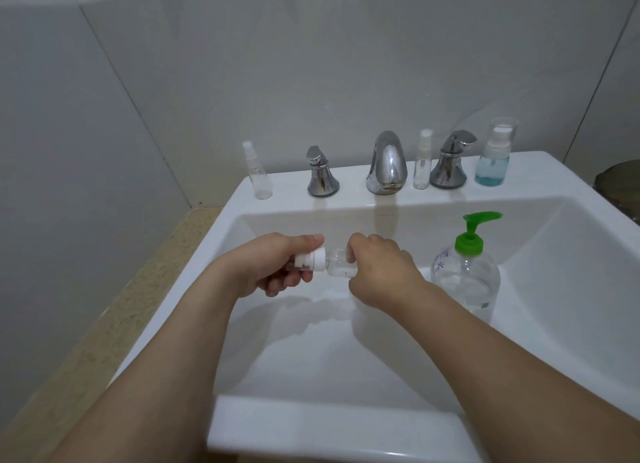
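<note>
While both hands were over the basin of the white sink [311,424], they held a small clear bottle [337,262] between them, lying on its side in the air above the basin. The left hand [277,265] gripped the white pump cap [317,260], with its fingers [284,282] curled under the cap and the thumb on top. The right hand [381,272] had its fingers wrapped around the bottle's body, so the far end was hidden.

A large clear bottle with a green pump [467,279] stood inside the basin, just beside the right forearm. On the back rim stood a chrome faucet [386,165] between two chrome handles [322,177]. A thin spray bottle [259,175] stood at the left end, another thin one [421,165] just beside the faucet, and a bottle with blue liquid [493,158] at the right end. A speckled beige worktop [145,289] ran along the sink's left side.
</note>
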Action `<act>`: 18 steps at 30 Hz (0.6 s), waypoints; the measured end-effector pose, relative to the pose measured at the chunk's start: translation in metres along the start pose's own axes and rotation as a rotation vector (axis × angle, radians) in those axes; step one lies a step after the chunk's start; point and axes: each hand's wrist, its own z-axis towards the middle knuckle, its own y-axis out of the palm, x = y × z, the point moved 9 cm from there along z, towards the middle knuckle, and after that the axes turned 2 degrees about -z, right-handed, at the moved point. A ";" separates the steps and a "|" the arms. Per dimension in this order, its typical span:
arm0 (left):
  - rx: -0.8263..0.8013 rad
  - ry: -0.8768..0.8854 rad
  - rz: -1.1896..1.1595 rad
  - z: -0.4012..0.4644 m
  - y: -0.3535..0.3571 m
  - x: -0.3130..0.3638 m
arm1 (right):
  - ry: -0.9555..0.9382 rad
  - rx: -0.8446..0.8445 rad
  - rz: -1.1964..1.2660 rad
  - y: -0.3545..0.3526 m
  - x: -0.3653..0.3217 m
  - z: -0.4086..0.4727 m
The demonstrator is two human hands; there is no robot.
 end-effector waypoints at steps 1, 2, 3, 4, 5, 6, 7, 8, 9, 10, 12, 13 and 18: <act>-0.013 -0.015 -0.019 -0.001 0.000 -0.002 | -0.008 0.014 0.001 -0.002 -0.002 0.000; -0.032 -0.030 -0.036 -0.002 0.000 -0.003 | -0.017 0.026 0.005 -0.003 -0.004 0.000; -0.047 -0.040 -0.048 -0.001 0.000 -0.004 | -0.026 0.035 0.010 -0.004 -0.005 0.000; -0.057 -0.046 -0.055 -0.001 0.000 -0.006 | -0.031 0.036 0.014 -0.004 -0.005 0.000; -0.059 -0.035 -0.055 0.000 0.001 -0.005 | -0.027 0.032 0.019 -0.005 -0.005 0.000; -0.054 -0.008 -0.053 0.000 0.002 -0.002 | -0.016 0.024 0.025 -0.004 -0.003 0.000; -0.052 0.033 -0.052 0.001 0.003 0.001 | -0.002 0.016 0.031 -0.004 -0.001 0.000; -0.059 0.074 -0.056 0.001 0.006 0.004 | 0.010 0.009 0.036 -0.003 0.001 -0.001; -0.074 0.110 -0.061 0.001 0.008 0.007 | 0.022 0.003 0.040 -0.003 0.003 -0.001; -0.089 0.137 -0.070 0.001 0.010 0.009 | 0.033 -0.002 0.045 -0.003 0.004 -0.001; -0.110 0.163 -0.084 0.000 0.010 0.010 | 0.049 -0.005 0.057 -0.003 0.005 -0.001; -0.113 0.165 -0.089 0.001 0.009 0.009 | 0.057 0.001 0.062 -0.003 0.006 0.000; 0.071 0.144 -0.283 0.006 -0.012 0.005 | 0.137 0.055 0.154 -0.007 0.014 0.002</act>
